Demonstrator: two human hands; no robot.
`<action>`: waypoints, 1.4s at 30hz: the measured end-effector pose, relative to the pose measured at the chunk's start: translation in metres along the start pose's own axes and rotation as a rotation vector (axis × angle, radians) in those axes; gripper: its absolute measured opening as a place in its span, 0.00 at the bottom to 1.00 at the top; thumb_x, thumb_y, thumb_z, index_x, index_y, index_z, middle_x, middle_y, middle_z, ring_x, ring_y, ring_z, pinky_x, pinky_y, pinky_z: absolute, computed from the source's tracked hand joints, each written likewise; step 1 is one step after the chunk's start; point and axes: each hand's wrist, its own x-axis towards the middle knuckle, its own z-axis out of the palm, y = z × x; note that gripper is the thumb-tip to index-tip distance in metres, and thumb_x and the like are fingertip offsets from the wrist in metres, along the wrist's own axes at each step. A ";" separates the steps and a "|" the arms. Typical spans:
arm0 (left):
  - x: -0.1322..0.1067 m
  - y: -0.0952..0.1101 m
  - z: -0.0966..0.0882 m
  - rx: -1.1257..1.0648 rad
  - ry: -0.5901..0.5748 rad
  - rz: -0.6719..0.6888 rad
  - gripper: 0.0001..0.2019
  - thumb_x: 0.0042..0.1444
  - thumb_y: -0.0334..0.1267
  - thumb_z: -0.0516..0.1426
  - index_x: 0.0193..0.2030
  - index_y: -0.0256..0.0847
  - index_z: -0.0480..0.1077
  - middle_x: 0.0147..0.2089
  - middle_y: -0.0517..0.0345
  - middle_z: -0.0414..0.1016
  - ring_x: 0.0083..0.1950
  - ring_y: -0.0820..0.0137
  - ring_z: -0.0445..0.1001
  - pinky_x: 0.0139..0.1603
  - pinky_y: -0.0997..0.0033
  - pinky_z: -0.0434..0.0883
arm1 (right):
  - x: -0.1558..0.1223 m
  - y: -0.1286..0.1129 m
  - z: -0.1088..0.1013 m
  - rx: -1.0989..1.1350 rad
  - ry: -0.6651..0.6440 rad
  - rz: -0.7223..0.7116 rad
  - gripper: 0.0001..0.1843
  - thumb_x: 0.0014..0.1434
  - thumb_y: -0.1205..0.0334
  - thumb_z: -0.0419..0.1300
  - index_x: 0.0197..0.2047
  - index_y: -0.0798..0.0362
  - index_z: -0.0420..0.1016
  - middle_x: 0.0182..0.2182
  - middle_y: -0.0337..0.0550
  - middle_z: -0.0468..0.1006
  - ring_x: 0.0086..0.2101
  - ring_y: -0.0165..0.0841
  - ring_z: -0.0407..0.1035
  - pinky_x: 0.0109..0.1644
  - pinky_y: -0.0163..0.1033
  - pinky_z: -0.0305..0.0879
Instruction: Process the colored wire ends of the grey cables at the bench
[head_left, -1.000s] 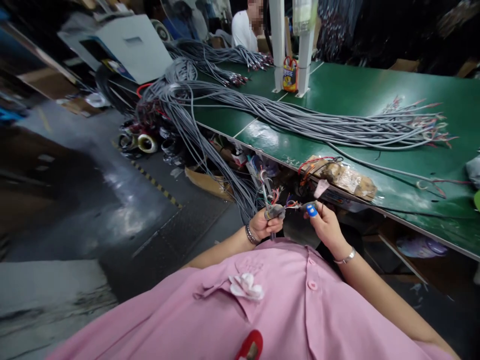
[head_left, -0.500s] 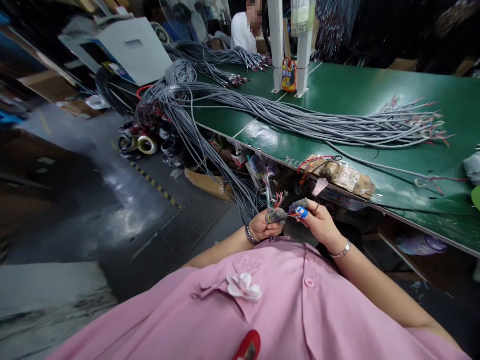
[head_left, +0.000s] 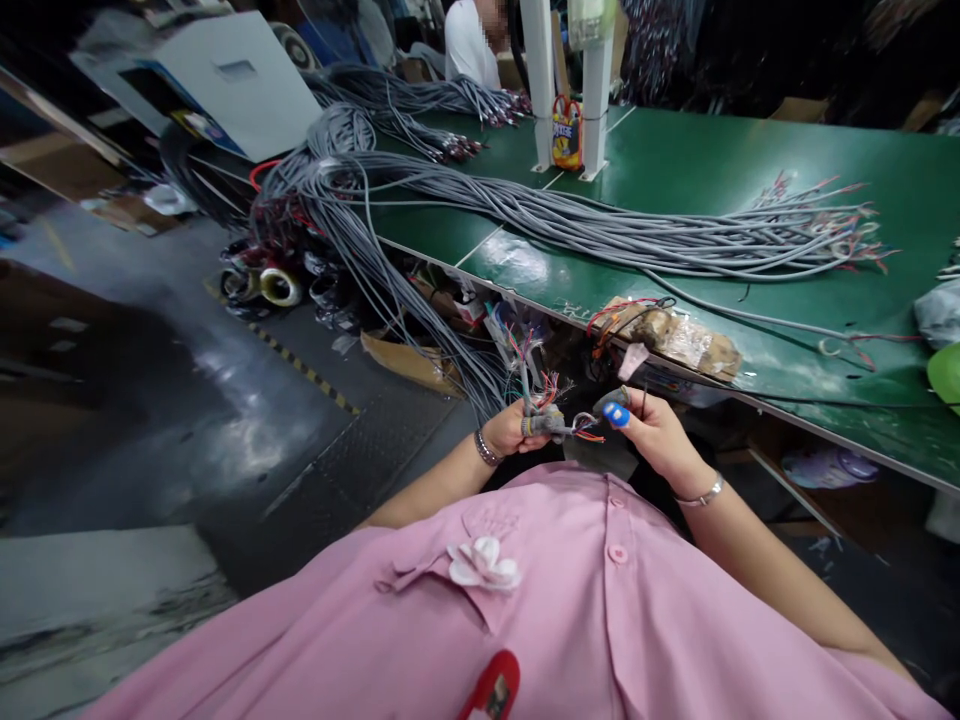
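Note:
My left hand point(head_left: 514, 432) is closed around the ends of a few grey cables point(head_left: 534, 398), whose thin coloured wires fan out above the fist. My right hand point(head_left: 654, 432), wearing a blue finger cot on the thumb and a grey one on the forefinger, pinches a few of those coloured wires point(head_left: 586, 430) just to the right of the left hand. Both hands are held close together in front of my pink shirt, below the edge of the green table point(head_left: 750, 170).
A long bundle of grey cables point(head_left: 600, 232) lies across the green table and hangs off its left end to the floor. A taped brown block point(head_left: 679, 340) sits at the table's near edge. White posts point(head_left: 592, 90) stand at the back, a seated person point(head_left: 469, 40) behind them. Tape rolls point(head_left: 277, 285) lie on the floor.
My right hand drew in toward the left hand, then pulled slightly away with the coloured wires pinched. The view shifted a little to the right and down.

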 end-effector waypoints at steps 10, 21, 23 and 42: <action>0.003 -0.004 0.004 -0.288 -0.011 0.005 0.17 0.47 0.46 0.66 0.26 0.34 0.69 0.11 0.72 0.49 0.09 0.83 0.46 0.13 0.80 0.49 | 0.007 0.000 0.008 -0.707 -0.033 -0.243 0.13 0.62 0.60 0.59 0.26 0.53 0.72 0.25 0.39 0.68 0.27 0.30 0.62 0.32 0.36 0.58; -0.001 -0.001 0.005 -0.357 -0.010 0.018 0.13 0.48 0.44 0.63 0.27 0.34 0.71 0.11 0.72 0.45 0.09 0.83 0.44 0.13 0.80 0.50 | 0.006 -0.018 0.039 -0.540 0.101 -0.372 0.30 0.58 0.60 0.62 0.64 0.47 0.65 0.52 0.51 0.73 0.31 0.34 0.68 0.36 0.41 0.68; -0.002 -0.005 0.006 -0.342 -0.033 -0.020 0.14 0.46 0.46 0.65 0.28 0.35 0.71 0.10 0.73 0.46 0.09 0.83 0.44 0.13 0.81 0.49 | 0.011 -0.016 0.039 -0.500 -0.002 -0.386 0.20 0.59 0.63 0.59 0.56 0.47 0.73 0.51 0.50 0.74 0.39 0.38 0.70 0.43 0.42 0.68; 0.017 0.046 0.003 0.698 -0.233 0.111 0.16 0.48 0.48 0.67 0.29 0.32 0.79 0.26 0.50 0.74 0.26 0.71 0.70 0.29 0.74 0.68 | -0.011 0.027 -0.017 0.378 -0.038 0.434 0.31 0.54 0.32 0.58 0.25 0.56 0.70 0.16 0.33 0.61 0.15 0.19 0.39 0.17 0.30 0.32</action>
